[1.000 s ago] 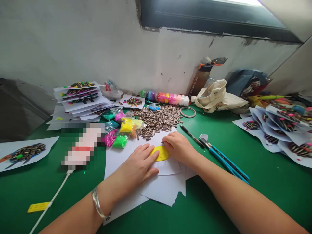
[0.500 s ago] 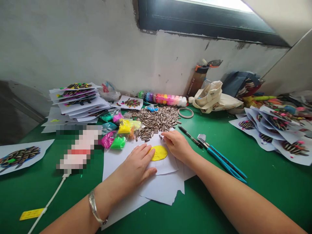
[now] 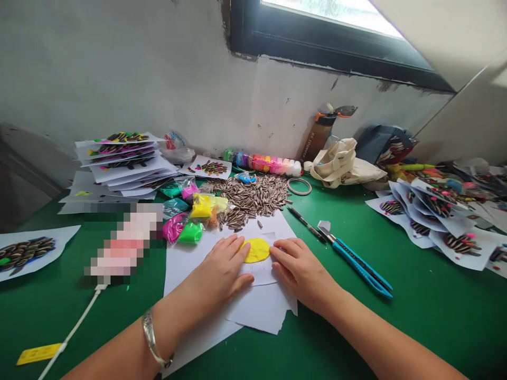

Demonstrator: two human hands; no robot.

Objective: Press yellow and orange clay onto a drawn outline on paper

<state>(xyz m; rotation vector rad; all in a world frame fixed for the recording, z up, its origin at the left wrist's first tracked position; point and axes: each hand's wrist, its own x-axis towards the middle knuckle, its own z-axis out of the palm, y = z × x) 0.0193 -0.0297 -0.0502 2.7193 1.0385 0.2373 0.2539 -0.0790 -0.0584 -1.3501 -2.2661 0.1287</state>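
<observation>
A flattened yellow oval of clay [image 3: 256, 250] sits on a small sheet of white paper [image 3: 261, 277], with thin drawn lines below it. My left hand [image 3: 224, 264] lies flat on the paper, its fingertips at the oval's left edge. From the other side my right hand [image 3: 299, 266] rests with fingers stretched out, their tips at the oval's right edge. No object shows in either hand. Just beyond the oval, one loose sunflower seed [image 3: 260, 224] lies on the white paper. A pile of sunflower seeds [image 3: 257, 194] spreads behind it.
Bags of coloured clay [image 3: 190, 232] lie left of the seeds. On the right are a pen [image 3: 304, 221], a blue-handled cutter [image 3: 362, 266] and a roll of tape [image 3: 299, 186]. Stacks of seed-decorated sheets [image 3: 127, 166] stand left and right. A bottle [image 3: 317, 138] leans against the wall.
My right hand has drawn back from the seed near the pile to the clay's right edge, leaving that seed on the paper. My left hand stays in place. The view has shifted slightly.
</observation>
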